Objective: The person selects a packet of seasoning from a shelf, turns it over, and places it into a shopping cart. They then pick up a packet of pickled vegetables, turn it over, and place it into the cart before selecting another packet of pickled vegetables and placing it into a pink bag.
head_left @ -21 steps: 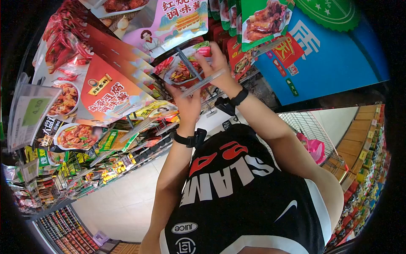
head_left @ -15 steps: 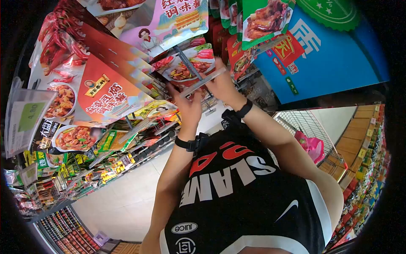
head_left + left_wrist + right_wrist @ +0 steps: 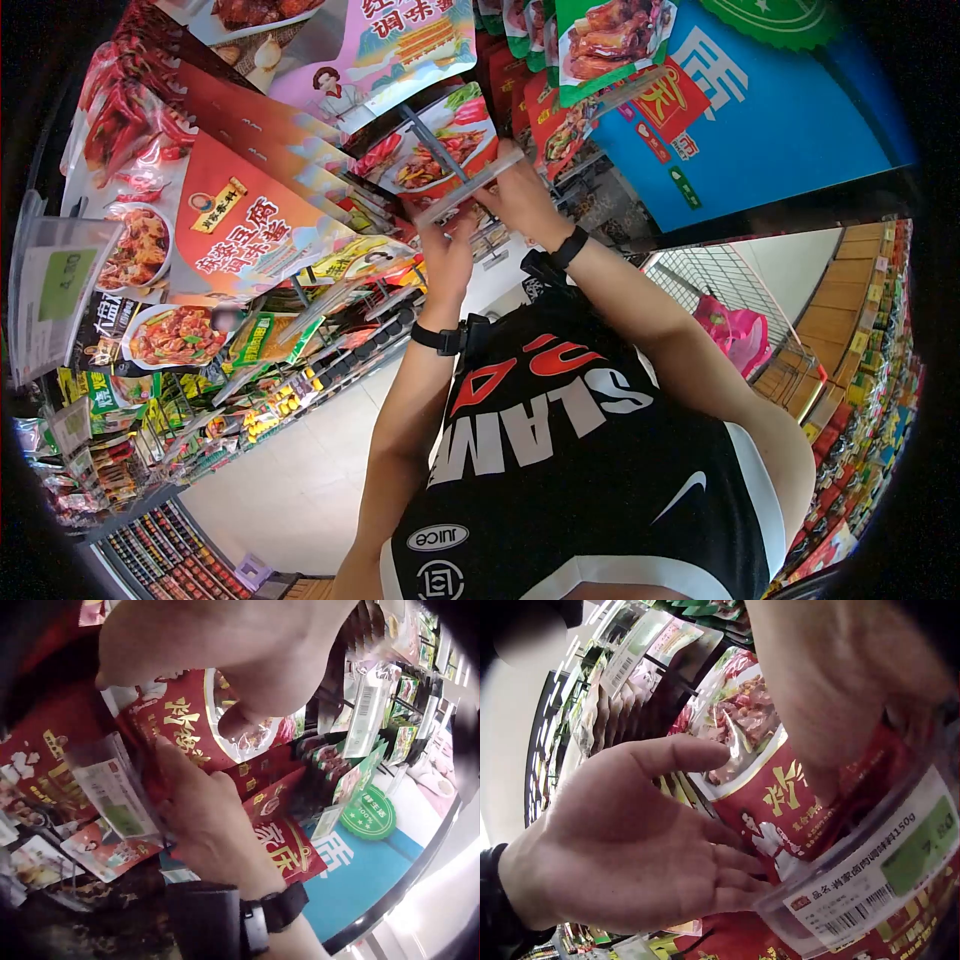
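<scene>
A red seasoning packet (image 3: 440, 145) with a picture of a cooked dish hangs on a metal hook, behind a clear price-tag holder (image 3: 862, 877). My right hand (image 3: 525, 205) is at the packet's lower right edge; its thumb and fingers pinch the red film beside the tag. Opposite, my left hand (image 3: 447, 262) is beside the packet's lower left. The right wrist view shows that left hand (image 3: 645, 840) palm-on, thumb extended, fingers nearly straight and reaching to the packet's lower part. Some fingertips are hidden behind the tag.
Orange tofu-seasoning packets (image 3: 240, 220) hang at left, a pink packet (image 3: 400, 50) above, green packets (image 3: 615, 45) at upper right. A blue board (image 3: 740, 130) stands at right. Behind is a shopping cart (image 3: 735, 280) with a pink bag (image 3: 735, 335).
My right hand has slid down along the packet's right edge, so more of the dish picture shows. The left hand stays low beside it. The view has shifted slightly.
</scene>
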Motion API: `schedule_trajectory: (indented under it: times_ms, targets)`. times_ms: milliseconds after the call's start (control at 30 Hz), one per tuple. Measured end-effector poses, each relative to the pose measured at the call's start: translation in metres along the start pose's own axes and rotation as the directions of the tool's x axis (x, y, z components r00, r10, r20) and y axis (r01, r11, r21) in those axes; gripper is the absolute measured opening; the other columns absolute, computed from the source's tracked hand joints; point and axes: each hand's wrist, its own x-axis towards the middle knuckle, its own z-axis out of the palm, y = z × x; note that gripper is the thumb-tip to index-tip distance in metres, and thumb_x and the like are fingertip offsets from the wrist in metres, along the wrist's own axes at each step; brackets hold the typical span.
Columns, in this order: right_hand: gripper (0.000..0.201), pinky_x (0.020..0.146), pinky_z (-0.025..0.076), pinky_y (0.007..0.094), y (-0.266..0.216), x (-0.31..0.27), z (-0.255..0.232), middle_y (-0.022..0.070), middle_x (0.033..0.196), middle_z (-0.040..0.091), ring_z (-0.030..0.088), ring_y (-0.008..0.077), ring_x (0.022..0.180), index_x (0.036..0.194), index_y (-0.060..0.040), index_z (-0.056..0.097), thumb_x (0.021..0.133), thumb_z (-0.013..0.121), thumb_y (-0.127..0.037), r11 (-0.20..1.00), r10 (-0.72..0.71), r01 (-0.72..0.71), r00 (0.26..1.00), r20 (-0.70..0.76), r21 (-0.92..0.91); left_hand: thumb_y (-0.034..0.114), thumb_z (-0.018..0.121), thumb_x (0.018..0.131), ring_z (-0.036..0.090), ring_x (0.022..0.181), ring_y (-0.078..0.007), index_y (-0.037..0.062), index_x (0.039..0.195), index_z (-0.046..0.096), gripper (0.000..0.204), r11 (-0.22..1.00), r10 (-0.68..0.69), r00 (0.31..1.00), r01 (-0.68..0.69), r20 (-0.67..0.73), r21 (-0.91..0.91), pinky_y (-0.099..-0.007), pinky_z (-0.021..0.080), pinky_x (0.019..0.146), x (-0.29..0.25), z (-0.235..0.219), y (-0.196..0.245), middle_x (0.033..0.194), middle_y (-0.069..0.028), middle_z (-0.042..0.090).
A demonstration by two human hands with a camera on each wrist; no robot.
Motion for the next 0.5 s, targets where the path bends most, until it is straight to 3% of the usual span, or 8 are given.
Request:
schedule_trajectory:
  times_ms: [33,100,133,200,367,467,500]
  targets:
    - [0.074,0.094,0.047,0.0511,0.001,0.002,0.002,0.0340,0.119,0.051,0.053,0.0506,0.113,0.129,0.0127,0.035,0.084,0.078,-0.028,1.000,0.008,-0.008,1.000,0.011,-0.012,0.008,0.068,0.087,0.045,0.133,-0.0263,-0.0036,0.158,-0.003,0.101,0.999,-0.045,0.999,0.045,0.007,-0.019,-0.0353,0.041,0.109,0.001,0.000,0.005,0.150,-0.0228,0.038]
    - [0.073,0.091,0.049,0.0514,0.000,0.006,0.005,0.0340,0.119,0.051,0.054,0.0507,0.112,0.128,0.0125,0.035,0.084,0.077,-0.027,0.999,0.033,-0.032,0.999,0.028,-0.011,0.007,0.068,0.088,0.048,0.124,-0.0232,-0.0016,0.153,0.009,0.087,1.000,-0.027,0.999,0.027,-0.023,0.000,-0.0334,0.042,0.102,0.005,0.002,0.004,0.143,-0.0189,0.043]
    - [0.073,0.089,0.050,0.0516,-0.001,0.008,0.006,0.0340,0.118,0.051,0.055,0.0509,0.111,0.128,0.0123,0.035,0.084,0.077,-0.027,0.999,0.049,-0.049,0.998,0.034,0.002,0.006,0.067,0.090,0.052,0.115,-0.0197,0.0008,0.148,0.023,0.073,0.999,0.036,0.998,-0.034,-0.058,0.040,-0.0315,0.045,0.094,0.009,0.002,-0.003,0.136,-0.0142,0.049]
    - [0.072,0.086,0.051,0.0521,-0.005,0.010,0.005,0.0341,0.118,0.052,0.055,0.0512,0.111,0.127,0.0121,0.035,0.084,0.077,-0.027,0.998,0.058,-0.059,0.998,0.030,0.016,0.006,0.067,0.091,0.054,0.109,-0.0175,0.0025,0.143,0.036,0.060,0.988,0.126,0.987,-0.117,-0.095,0.096,-0.0311,0.046,0.090,0.014,0.003,-0.009,0.130,-0.0102,0.054]
    - [0.073,0.088,0.051,0.0528,-0.002,0.013,0.007,0.0349,0.116,0.053,0.055,0.0520,0.111,0.128,0.0123,0.035,0.085,0.077,-0.028,0.999,0.039,-0.040,0.999,0.021,0.026,0.005,0.067,0.090,0.045,0.129,-0.0233,0.0001,0.144,0.035,0.062,0.984,0.144,0.985,-0.133,-0.092,0.122,-0.0371,0.034,0.111,0.012,0.006,0.003,0.143,-0.0132,0.046]
    - [0.075,0.091,0.050,0.0527,0.007,0.008,0.016,0.0365,0.119,0.052,0.054,0.0520,0.114,0.130,0.0128,0.034,0.085,0.077,-0.030,0.999,0.033,-0.033,0.999,0.004,0.043,0.006,0.069,0.086,0.041,0.136,-0.0266,-0.0050,0.157,0.007,0.095,0.995,0.095,0.995,-0.094,-0.033,0.030,-0.0359,0.033,0.114,0.005,0.005,0.016,0.150,-0.0219,0.040]
    - [0.076,0.093,0.049,0.0525,0.009,0.006,0.016,0.0372,0.120,0.052,0.054,0.0521,0.114,0.130,0.0130,0.034,0.085,0.077,-0.031,0.998,0.042,-0.042,0.999,0.010,0.056,0.006,0.068,0.086,0.041,0.137,-0.0264,-0.0048,0.157,0.008,0.094,0.995,0.088,0.996,-0.087,-0.020,0.044,-0.0360,0.033,0.114,0.002,0.004,0.016,0.150,-0.0214,0.040]
